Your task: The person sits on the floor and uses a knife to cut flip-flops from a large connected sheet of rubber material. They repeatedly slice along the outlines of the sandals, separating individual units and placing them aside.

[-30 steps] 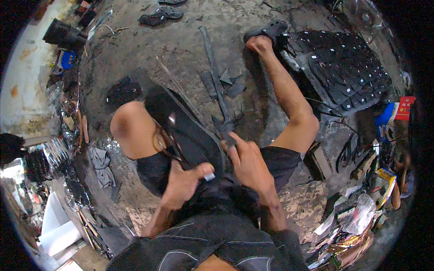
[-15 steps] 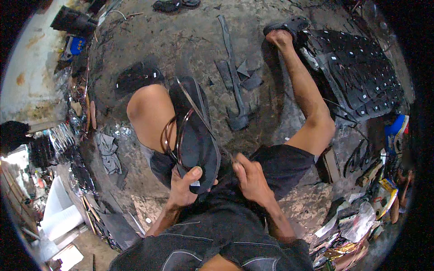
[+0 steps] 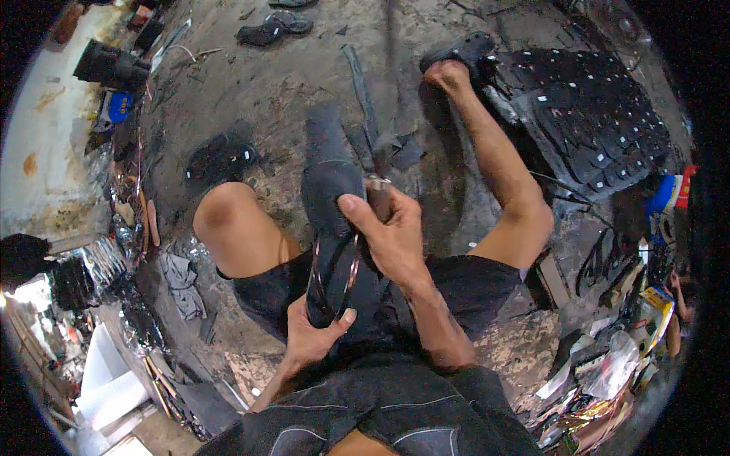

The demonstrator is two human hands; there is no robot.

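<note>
A black sandal [image 3: 332,199] with shiny brown straps [image 3: 353,273] lies lengthwise in front of me, over my lap. My left hand [image 3: 315,334] grips its near end, thumb on top. Farther up, my right hand [image 3: 394,237] is closed, its thumb pressing on the sandal's right edge. In the same hand is a tool with a brown handle [image 3: 379,199] and a metal ring at the handle's top; its working end is too blurred to make out. The sandal's far end is smeared too.
Dark strips and offcuts [image 3: 361,99] lie on the floor ahead. Black footwear [image 3: 220,158] rests beyond my left knee, more [image 3: 262,33] farther off. At right is a stack of black pieces with small white tags [image 3: 601,121]. Plastic scraps [image 3: 604,372] lie at lower right.
My right hand has moved up and left, from beside the sandal onto its edge. The sandal has turned, its straps now nearer me. My left hand still holds the near end.
</note>
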